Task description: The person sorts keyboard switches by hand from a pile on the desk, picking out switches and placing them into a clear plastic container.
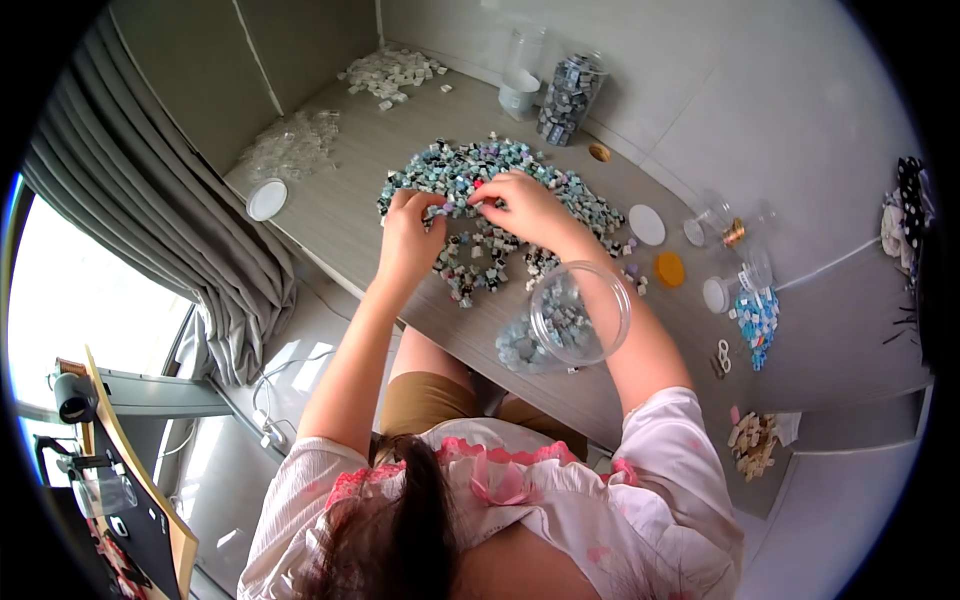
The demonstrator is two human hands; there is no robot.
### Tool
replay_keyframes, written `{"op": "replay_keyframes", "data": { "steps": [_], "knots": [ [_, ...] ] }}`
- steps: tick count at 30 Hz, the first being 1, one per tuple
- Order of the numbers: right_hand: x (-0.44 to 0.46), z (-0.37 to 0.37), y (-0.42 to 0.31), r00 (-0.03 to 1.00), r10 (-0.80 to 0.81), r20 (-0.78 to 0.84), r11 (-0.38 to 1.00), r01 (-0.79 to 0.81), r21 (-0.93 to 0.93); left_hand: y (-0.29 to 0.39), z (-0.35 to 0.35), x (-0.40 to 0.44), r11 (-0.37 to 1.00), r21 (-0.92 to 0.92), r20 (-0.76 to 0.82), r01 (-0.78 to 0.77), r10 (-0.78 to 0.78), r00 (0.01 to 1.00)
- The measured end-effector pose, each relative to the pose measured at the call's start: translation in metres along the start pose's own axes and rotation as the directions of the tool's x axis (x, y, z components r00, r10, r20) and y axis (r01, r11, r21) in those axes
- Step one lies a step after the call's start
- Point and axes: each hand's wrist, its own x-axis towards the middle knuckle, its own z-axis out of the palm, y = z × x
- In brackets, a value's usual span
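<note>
Grey wall (650, 80) backs the wood-grain surface (335, 205); pile of small blue, white and black pieces (450, 162) lies spread low and wide, probably so that single pieces are easy to reach. Part-filled clear jar (518, 345) sits beside the right forearm, presumably for ready access. Forearms converge, left hand (405, 232) and right hand (525, 207) over the pile, fingers bent near thumbs; cannot tell whether either clamps a piece.
</note>
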Motion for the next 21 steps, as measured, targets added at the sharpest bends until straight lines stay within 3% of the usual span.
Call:
{"op": "replay_keyframes", "data": {
  "steps": [2,5,11,14,16,19,21],
  "knots": [
    [0.012,0.019,0.007,0.999,0.029,-0.015,0.997,-0.030,-0.065,-0.027,-0.003,0.009,0.988,0.133,0.002,-0.075,0.076,0.997],
    [0.027,0.025,0.005,0.997,0.060,0.049,0.978,-0.049,-0.201,-0.032,-0.006,0.021,0.973,0.192,0.027,-0.132,0.129,0.991],
    [0.036,0.027,-0.003,0.982,0.158,0.104,0.935,-0.115,-0.336,-0.028,-0.011,0.041,0.965,0.259,0.258,-0.034,-0.035,0.965],
    [0.035,0.030,-0.003,0.977,0.188,0.104,0.931,-0.144,-0.334,-0.025,-0.017,0.049,0.973,0.230,0.394,-0.033,-0.063,0.917],
    [0.035,0.031,-0.002,0.978,0.189,0.084,0.937,-0.154,-0.313,-0.022,-0.016,0.047,0.957,0.281,0.403,-0.075,-0.047,0.914],
    [0.040,0.035,0.012,0.983,0.182,0.025,0.977,-0.178,-0.116,-0.020,-0.011,0.044,0.926,0.355,0.407,-0.124,-0.034,0.913],
    [0.038,0.037,0.018,0.949,0.309,-0.063,0.912,-0.276,0.304,-0.024,-0.007,0.043,0.922,0.364,0.395,-0.132,-0.025,0.918]
  ]
}}
